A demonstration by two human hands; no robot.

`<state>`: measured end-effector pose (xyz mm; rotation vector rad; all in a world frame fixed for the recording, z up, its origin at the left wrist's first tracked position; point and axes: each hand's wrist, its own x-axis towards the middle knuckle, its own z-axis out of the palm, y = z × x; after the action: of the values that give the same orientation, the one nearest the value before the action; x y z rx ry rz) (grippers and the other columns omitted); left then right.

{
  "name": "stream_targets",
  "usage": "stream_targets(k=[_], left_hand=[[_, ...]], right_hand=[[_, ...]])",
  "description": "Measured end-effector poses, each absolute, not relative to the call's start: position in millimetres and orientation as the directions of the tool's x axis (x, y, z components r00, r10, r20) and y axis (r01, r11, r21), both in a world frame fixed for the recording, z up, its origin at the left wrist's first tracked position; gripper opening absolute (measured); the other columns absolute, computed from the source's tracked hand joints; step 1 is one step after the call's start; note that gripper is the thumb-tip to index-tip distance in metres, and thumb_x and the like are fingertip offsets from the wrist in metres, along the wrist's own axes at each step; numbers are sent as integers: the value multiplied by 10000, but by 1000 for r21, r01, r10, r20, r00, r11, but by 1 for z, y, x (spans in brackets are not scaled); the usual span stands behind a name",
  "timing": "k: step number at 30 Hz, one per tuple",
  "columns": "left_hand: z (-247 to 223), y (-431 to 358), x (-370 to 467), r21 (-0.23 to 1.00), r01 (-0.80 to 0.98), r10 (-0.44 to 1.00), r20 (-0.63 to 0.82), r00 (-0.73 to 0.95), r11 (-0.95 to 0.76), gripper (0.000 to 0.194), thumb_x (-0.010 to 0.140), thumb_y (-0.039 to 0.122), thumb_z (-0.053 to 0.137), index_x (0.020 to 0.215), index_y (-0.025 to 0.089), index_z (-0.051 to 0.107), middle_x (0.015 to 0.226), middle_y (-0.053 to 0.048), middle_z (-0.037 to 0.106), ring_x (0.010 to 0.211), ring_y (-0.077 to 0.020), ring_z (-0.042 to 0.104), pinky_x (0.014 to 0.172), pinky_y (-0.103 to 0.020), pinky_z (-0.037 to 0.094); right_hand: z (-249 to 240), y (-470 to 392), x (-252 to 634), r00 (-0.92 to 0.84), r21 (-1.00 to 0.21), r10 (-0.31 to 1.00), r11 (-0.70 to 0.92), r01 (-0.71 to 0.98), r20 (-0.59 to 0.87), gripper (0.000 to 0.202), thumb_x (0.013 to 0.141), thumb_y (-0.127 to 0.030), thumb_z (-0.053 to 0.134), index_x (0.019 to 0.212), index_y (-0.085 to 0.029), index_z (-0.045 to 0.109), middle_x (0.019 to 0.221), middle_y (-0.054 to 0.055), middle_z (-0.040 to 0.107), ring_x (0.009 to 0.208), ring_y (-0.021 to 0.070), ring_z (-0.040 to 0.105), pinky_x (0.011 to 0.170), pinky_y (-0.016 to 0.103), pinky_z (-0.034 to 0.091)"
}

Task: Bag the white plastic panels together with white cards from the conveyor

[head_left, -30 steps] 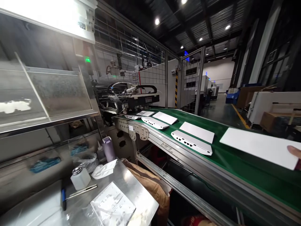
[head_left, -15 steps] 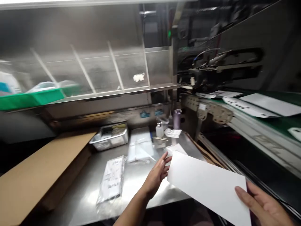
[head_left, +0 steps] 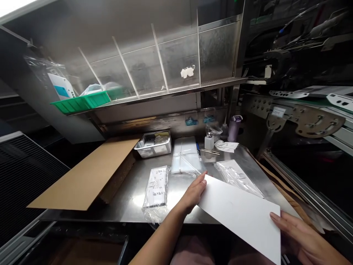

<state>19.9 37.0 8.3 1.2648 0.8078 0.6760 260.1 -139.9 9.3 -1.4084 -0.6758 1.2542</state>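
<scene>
A flat white rectangular panel [head_left: 242, 213] is held tilted in front of me, over the near right part of the metal table. My left hand [head_left: 195, 192] is closed on its left end, thumb on top. At the opposite end my right hand [head_left: 299, 232] grips the edge, thumb on the white face and fingers hidden underneath. Partly behind the panel lies a white plate in a clear plastic bag [head_left: 238, 175]. Another bagged white plate with small holes [head_left: 156, 186] rests left of my left hand. Beyond that hand sits a stack of plastic bags [head_left: 184, 156].
A cardboard sheet [head_left: 82, 176] juts over the table's left side. Farther back stand a metal tray [head_left: 154, 149] of small items, a dispenser bottle [head_left: 209, 141], tweezers [head_left: 209, 151] and a purple bottle [head_left: 234, 129]. A shelf with a green bin [head_left: 82, 102] hangs above; a conveyor [head_left: 303, 106] runs at right.
My left hand has closed on the panel's left end; before, its fingers were spread beside it. The view has turned, so the table things appear farther right.
</scene>
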Motion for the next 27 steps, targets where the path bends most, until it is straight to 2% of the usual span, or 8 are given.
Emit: stream_targets(k=[3,5,8,11,14,18,21,27], left_hand=[[16,11,37,983,101,841,77,535,-155,813,799,456,670,1477,167,328,1611,-62,167,1504,-277,-29,1180,-451,-133],[19,-18,50,979,-25,734,168,658,-201,834,722,461,740,1441,201,407,1601,-49,209,1500,-297,-51,1162,-486,-158],[17,-56,60,989,-150,584,129,802,-14,669,721,521,708,1329,279,564,1453,-59,506,1430,-332,316,1151,-489,238],[9,-66,57,990,-125,548,70,833,64,552,764,533,654,1268,313,622,1214,-54,670,1182,-318,598,936,-442,480],[8,-52,50,953,-145,613,-50,789,265,459,789,391,648,1229,262,650,1160,-73,683,1038,-273,654,919,-404,494],[13,-41,41,748,-402,711,-130,691,528,560,813,183,531,1372,205,509,1215,-123,637,923,-181,652,844,-320,491],[14,-45,37,694,-442,708,-139,692,568,606,779,102,528,1379,181,502,1093,-118,676,820,-146,646,767,-269,480],[3,-49,34,693,-484,711,-58,701,534,632,790,188,674,1393,204,488,1096,-123,678,1043,-244,639,929,-354,465]], right_hand=[[6,-133,252,67,-760,887,-350,-548,-457,377,845,-463,651,1176,-282,647,1193,56,671,1078,287,635,850,376,572],[5,-126,249,135,-764,895,-274,-584,-424,413,831,-444,676,1202,-275,611,1193,48,671,1101,273,624,896,361,552],[1,-117,254,294,-894,889,-223,-389,-350,470,799,-505,695,1186,-257,596,1095,56,698,1033,277,651,851,352,568],[1,-118,259,403,-979,915,-87,182,-6,407,799,-508,692,1124,-270,633,1054,48,681,998,248,654,777,271,577],[4,-122,250,140,-646,884,210,734,446,366,868,-372,634,1229,-313,612,1093,46,614,968,185,636,695,190,559],[6,-121,225,-210,-157,766,375,914,608,471,899,-226,510,1369,-244,528,1014,90,557,888,168,612,689,227,567],[-1,-118,213,-290,-23,737,383,924,611,435,877,-210,513,1305,-202,586,970,102,548,850,184,597,677,287,569],[-11,-113,206,-355,78,702,394,916,618,435,853,-212,555,1286,-191,592,916,85,548,835,196,574,707,344,520]])
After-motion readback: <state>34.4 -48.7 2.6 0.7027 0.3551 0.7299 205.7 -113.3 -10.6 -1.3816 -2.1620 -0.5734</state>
